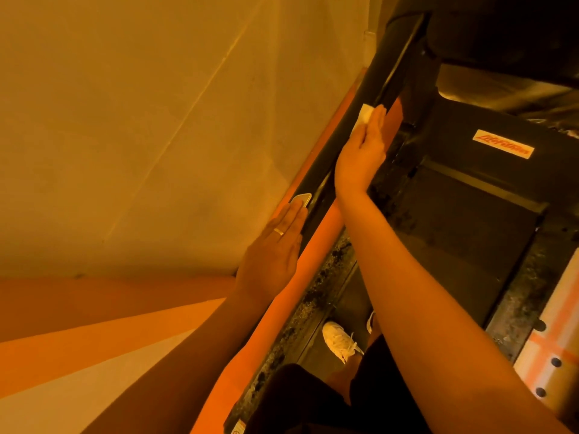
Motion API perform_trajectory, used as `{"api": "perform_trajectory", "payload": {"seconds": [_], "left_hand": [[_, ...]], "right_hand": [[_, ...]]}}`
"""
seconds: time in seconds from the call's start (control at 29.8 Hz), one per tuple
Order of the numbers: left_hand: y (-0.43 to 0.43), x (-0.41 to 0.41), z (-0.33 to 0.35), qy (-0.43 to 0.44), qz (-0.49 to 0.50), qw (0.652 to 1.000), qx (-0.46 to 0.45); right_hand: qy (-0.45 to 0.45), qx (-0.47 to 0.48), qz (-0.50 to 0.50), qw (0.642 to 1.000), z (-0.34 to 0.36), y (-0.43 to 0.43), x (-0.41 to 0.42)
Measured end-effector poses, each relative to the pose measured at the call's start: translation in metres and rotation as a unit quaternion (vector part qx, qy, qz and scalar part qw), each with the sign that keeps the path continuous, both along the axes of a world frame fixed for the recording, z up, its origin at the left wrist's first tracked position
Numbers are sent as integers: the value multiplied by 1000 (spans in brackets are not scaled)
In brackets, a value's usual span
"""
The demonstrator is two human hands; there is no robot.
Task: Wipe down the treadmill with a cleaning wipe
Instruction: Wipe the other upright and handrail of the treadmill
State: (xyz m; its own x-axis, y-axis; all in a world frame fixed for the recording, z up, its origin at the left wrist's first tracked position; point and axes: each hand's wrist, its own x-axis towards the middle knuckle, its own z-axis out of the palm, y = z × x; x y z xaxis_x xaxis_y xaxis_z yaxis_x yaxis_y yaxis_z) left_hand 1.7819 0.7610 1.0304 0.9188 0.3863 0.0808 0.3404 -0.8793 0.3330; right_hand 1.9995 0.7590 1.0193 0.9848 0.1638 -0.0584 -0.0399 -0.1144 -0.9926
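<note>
The treadmill's black left handrail runs diagonally from lower left to upper right. My right hand lies flat on the rail with straight fingers, pressing a white cleaning wipe that shows under the fingertips. My left hand, wearing a ring, rests flat lower on the same rail, its fingertips on a small metal sensor plate. The black treadmill deck with a white and red logo sticker lies below to the right.
A beige wall stands close on the left of the rail. An orange frame strip runs along the rail. My white shoe stands on the belt below. The dark console is at the top right.
</note>
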Motion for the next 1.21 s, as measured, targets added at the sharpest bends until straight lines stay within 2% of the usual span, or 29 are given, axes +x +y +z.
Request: {"api": "perform_trajectory", "payload": {"seconds": [0.2, 0.44, 0.64, 0.87, 1.01, 1.14, 1.21], "left_hand": [[-1, 0, 1, 2, -5, 1000, 22], [-1, 0, 0, 1, 5, 1000, 21], [-1, -1, -2, 1, 7, 1000, 21], [-1, 0, 1, -6, 12, 1000, 6], [1, 0, 2, -7, 22, 999, -23], [6, -5, 4, -12, 16, 996, -93], [7, -17, 5, -1, 11, 992, -124]], "right_hand": [[-22, -11, 38, 999, -7, -24, -71], [40, -4, 10, 999, 4, -8, -25], [17, 20, 52, 998, 3, -32, -86], [33, -13, 50, 998, 0, -22, -49], [32, 5, 49, 998, 0, -29, -78], [67, 32, 51, 996, 4, -37, -107], [58, 24, 56, 996, 5, -38, -103]]}}
